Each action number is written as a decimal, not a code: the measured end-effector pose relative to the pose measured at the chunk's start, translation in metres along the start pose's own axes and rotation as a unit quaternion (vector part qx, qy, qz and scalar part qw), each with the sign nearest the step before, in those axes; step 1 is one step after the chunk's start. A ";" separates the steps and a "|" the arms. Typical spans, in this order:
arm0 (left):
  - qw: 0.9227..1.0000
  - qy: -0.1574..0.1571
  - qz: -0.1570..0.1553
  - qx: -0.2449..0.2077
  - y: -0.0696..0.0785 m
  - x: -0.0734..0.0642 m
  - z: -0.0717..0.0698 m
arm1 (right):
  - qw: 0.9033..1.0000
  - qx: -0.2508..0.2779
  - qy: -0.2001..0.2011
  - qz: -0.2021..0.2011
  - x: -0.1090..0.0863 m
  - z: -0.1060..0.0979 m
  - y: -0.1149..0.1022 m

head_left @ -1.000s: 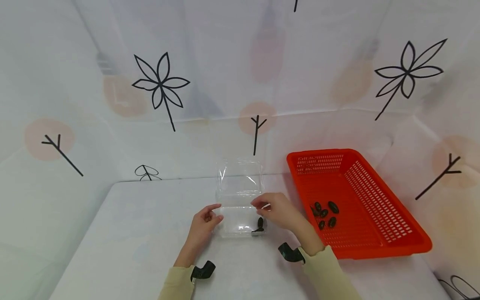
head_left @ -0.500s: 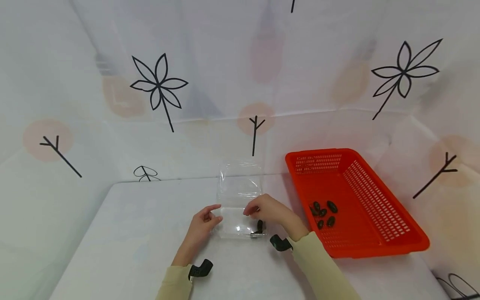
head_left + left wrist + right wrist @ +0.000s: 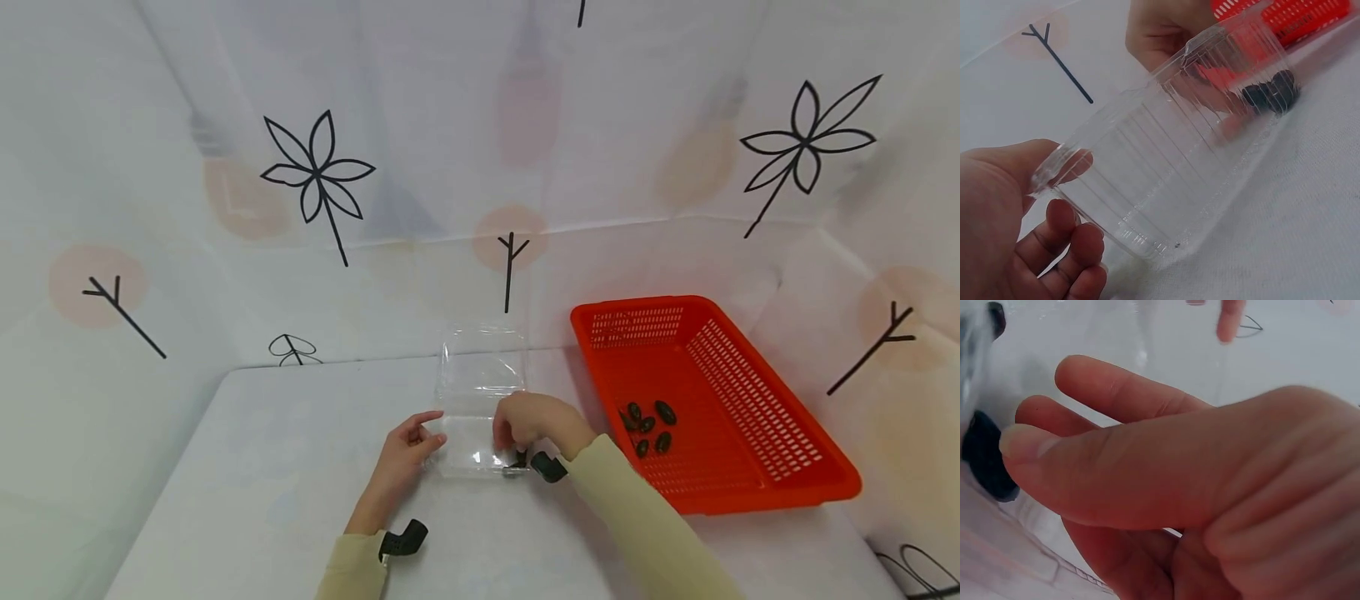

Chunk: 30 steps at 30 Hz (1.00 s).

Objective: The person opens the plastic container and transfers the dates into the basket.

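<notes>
A clear plastic box (image 3: 461, 450) stands on the white-covered table, its hinged lid (image 3: 483, 367) raised at the back. My left hand (image 3: 405, 458) holds the box's left rim, a digit over the edge and the other fingers curled outside in the left wrist view. My right hand (image 3: 534, 419) reaches down into the box's right side. In the right wrist view its thumb tip lies against a small dark oval piece (image 3: 986, 459), seemingly pinched, with the far side hidden. Beside it is another dark piece (image 3: 997, 319). Dark pieces (image 3: 1280, 90) sit in the far corner in the left wrist view.
A red perforated plastic basket (image 3: 720, 450) stands to the right of the box, holding several dark green oval pieces (image 3: 664, 412). A white patterned cloth (image 3: 420, 183) hangs behind the table (image 3: 285, 442).
My right hand has moved from above the box's right rim inward and then down to the dark pieces, partly covering them. My left hand has stayed at the left rim.
</notes>
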<state>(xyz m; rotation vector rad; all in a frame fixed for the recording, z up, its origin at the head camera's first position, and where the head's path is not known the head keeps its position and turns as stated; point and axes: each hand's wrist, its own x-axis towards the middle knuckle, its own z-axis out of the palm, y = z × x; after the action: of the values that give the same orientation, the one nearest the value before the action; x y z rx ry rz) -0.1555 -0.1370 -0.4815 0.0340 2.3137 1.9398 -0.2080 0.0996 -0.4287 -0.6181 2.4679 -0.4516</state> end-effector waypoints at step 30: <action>1.000 0.016 0.001 0.009 -0.035 0.015 0.001 | 0.998 -0.011 -0.061 0.000 0.004 0.007 -0.005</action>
<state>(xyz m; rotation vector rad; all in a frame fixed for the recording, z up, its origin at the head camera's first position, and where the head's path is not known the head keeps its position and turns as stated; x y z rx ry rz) -0.1682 -0.1406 -0.5176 0.0070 2.3521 1.9351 -0.2054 0.0922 -0.4333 -0.6357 2.3593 -0.3766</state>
